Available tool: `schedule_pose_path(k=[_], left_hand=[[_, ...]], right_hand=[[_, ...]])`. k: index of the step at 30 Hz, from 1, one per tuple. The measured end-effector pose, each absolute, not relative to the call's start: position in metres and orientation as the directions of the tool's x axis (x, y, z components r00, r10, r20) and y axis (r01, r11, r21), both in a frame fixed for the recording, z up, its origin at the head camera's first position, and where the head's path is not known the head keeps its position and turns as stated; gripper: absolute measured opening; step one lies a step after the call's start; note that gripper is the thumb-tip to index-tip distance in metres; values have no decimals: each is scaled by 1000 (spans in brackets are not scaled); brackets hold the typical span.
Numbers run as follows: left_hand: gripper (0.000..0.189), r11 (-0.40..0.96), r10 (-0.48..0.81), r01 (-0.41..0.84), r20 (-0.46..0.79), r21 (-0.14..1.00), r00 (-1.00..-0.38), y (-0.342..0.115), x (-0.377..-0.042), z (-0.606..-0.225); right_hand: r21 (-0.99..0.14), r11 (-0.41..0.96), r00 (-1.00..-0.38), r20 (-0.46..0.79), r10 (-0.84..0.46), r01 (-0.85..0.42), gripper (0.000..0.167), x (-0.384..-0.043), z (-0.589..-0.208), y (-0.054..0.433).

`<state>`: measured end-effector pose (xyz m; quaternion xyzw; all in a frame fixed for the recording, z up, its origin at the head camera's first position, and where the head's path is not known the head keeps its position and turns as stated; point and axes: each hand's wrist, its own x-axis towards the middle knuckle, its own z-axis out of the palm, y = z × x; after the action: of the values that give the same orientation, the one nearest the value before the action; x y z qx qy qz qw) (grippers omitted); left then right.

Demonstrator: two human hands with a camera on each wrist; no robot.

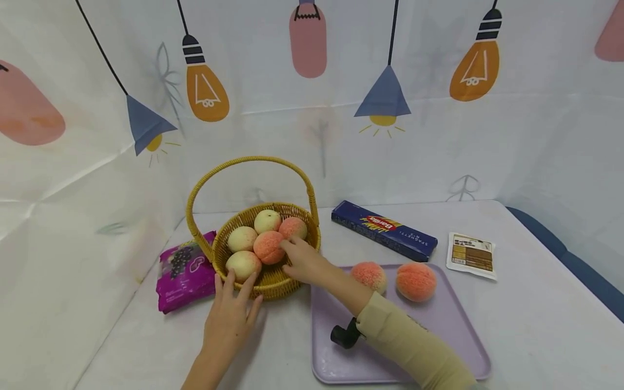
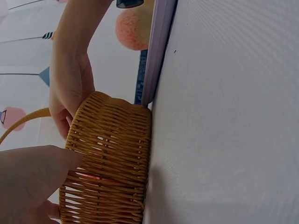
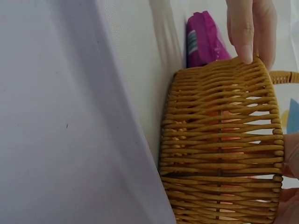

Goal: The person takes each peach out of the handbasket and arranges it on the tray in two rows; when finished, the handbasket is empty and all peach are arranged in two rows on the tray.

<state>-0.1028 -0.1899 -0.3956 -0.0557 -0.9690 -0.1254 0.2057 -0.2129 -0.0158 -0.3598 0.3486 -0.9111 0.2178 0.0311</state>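
Left hand (image 1: 230,315) in loose pinch on basket rim (image 1: 277,286), right hand (image 1: 304,260), grip unclear, at a peach (image 1: 267,248) distinct only in head view

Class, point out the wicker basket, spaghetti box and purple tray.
Wicker basket (image 2: 117,128), left wrist view: woven outer wall.
Spaghetti box (image 1: 384,229), head view: printed face.
Purple tray (image 1: 441,318), head view: bare floor.

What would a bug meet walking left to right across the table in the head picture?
Purple bag, basket, blue box, white packet.
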Motion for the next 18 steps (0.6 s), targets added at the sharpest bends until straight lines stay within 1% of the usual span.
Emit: schedule_pose_path(k=[5, 10, 18], left_hand=[[40, 958, 48, 156, 400, 242, -915, -191, -102, -392], [38, 955, 53, 164, 402, 246, -914, -193, -102, -391], [35, 958, 47, 149, 379, 245, -924, -194, -104, -392]], right_hand=[[-370, 668, -759, 215, -615, -646, 46, -213, -361, -21], [-343, 648, -733, 283, -619, -680, 42, -213, -367, -26], [-309, 650, -719, 344, -604, -694, 49, -217, -370, -33]])
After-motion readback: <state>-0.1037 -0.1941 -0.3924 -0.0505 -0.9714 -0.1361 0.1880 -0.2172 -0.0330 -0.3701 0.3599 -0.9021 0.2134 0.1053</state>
